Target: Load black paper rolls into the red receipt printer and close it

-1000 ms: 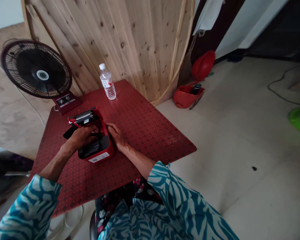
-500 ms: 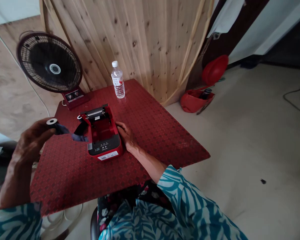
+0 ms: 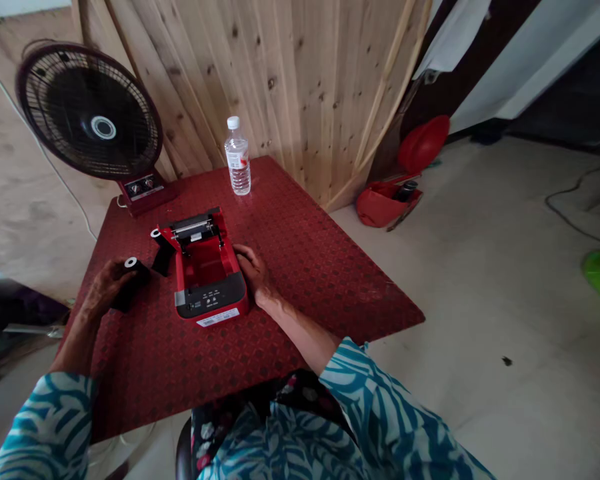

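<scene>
A small red and black label printer point(image 3: 211, 305) stands on the table with its lid raised and its red inner bay bare. My left hand point(image 3: 103, 288) is closed around a black ribbon roll point(image 3: 136, 273) with a white core, low over the table left of the printer. A second black roll point(image 3: 163, 259) with a white core end lies against the printer's left side, by the lid hinge. My right hand point(image 3: 253, 270) rests along the printer's right side, fingers curled against its casing; the fingertips are partly hidden.
The table point(image 3: 300, 267) has a red patterned top. At its back stand a clear water bottle point(image 3: 239, 163) and a dark red fan point(image 3: 93, 113). Behind them rises a wooden plank wall point(image 3: 280, 80). A red basket point(image 3: 380, 207) sits on the floor to the right.
My left hand has come down and to the right with the ribbon roll, closer to the table. The ribbon stretch that reached the printer no longer shows. My right hand stays at the printer.
</scene>
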`<state>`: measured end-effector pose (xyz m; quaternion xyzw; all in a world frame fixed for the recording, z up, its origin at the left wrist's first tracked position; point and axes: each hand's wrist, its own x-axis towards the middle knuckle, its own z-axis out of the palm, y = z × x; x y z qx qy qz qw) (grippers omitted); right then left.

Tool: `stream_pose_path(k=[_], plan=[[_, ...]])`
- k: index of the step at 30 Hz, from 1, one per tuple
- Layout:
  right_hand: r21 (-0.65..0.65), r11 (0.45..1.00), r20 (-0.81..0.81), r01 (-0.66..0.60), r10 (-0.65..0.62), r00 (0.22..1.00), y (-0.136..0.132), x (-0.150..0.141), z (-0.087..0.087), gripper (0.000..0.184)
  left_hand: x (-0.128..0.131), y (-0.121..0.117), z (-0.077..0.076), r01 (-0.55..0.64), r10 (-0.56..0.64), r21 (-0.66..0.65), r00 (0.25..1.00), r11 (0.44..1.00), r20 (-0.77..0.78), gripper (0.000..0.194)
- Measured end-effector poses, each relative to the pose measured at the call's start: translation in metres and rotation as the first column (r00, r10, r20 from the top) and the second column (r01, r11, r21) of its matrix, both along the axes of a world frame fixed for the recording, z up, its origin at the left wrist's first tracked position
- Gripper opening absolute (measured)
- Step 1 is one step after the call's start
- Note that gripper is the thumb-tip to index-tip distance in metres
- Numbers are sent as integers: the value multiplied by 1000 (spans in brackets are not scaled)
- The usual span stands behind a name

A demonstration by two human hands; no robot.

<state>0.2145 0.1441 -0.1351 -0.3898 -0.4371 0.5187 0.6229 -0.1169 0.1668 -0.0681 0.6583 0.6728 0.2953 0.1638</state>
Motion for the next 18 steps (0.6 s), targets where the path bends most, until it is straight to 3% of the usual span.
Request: stream_pose_path(k=[5, 8, 13, 18], plan=[[-10, 1000, 24, 1, -1, 1000, 0, 0, 0, 27, -3, 8, 15, 36, -31, -63, 997, 997, 72, 82], [-6, 1000, 23, 4, -4, 1000, 0, 0, 1, 26, 6, 30, 29, 16, -15, -57, 1000, 998, 13, 66], [-9, 1000, 56, 9, -8, 998, 1, 1, 1, 27, 34, 74, 39, 46, -76, -190, 985, 981, -152, 32], [22, 1000, 84, 17, -19, 996, 3, 1, 2, 28, 56, 79, 40, 83, -121, -184, 972, 979, -204, 14]])
